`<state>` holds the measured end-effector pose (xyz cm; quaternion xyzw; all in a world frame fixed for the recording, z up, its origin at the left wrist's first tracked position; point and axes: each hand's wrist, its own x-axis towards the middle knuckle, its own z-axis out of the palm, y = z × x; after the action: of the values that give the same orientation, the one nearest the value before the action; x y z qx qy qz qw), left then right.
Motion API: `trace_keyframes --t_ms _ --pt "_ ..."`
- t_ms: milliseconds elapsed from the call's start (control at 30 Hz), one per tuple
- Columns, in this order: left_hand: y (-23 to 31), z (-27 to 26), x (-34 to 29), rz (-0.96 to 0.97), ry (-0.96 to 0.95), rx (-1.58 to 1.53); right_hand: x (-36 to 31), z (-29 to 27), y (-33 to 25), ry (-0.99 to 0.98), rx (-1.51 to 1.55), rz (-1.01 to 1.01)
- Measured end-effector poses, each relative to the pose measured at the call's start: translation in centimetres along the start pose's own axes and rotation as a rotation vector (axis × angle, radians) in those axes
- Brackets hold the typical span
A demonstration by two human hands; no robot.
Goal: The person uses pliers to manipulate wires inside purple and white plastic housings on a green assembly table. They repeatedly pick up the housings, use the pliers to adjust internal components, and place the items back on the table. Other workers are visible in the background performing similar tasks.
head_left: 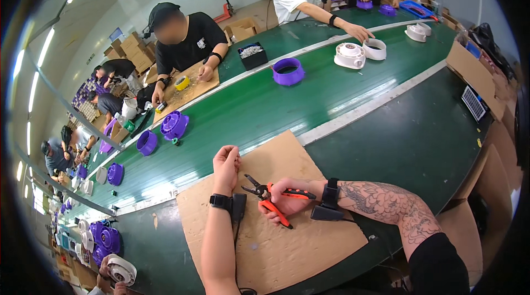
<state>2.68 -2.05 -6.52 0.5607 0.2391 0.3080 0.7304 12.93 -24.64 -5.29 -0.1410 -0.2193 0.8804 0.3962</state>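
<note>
My right hand [295, 198] is wrapped round a pair of wire-stripping pliers [275, 214] with red and black handles. Their dark jaws stand apart and point up and left, toward my left wrist. Beyond them my left hand [225, 165] is raised near the belt's edge, its fingers curled together. What those fingers hold, if anything, is hidden. Both wrists wear black straps with small dark boxes. Beneath my hands a brown cardboard sheet [309, 234] lies on the green table.
A green conveyor belt [237, 124] crosses ahead, bearing purple housings [174, 125], a purple ring [288, 71] and white housings [350, 56]. Across it, a person in black [193, 41] works on cardboard; another person's hand [358, 32] reaches over the belt. More housings [105, 240] stand at lower left.
</note>
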Motion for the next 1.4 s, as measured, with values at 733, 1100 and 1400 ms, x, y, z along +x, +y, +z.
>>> trace_keyframes --t_ms 733,1100,1400 --pt "-0.5 0.1 0.5 0.109 -0.061 0.215 -16.7 -4.7 -17.4 1.574 -2.241 -0.065" --pt "-0.5 -0.1 0.7 0.092 -0.047 0.245 -22.7 -11.1 -25.6 1.964 -1.906 0.195" --pt "-0.6 -0.3 0.7 0.075 -0.035 0.232 -20.7 -12.8 -26.8 1.911 -1.862 0.252"
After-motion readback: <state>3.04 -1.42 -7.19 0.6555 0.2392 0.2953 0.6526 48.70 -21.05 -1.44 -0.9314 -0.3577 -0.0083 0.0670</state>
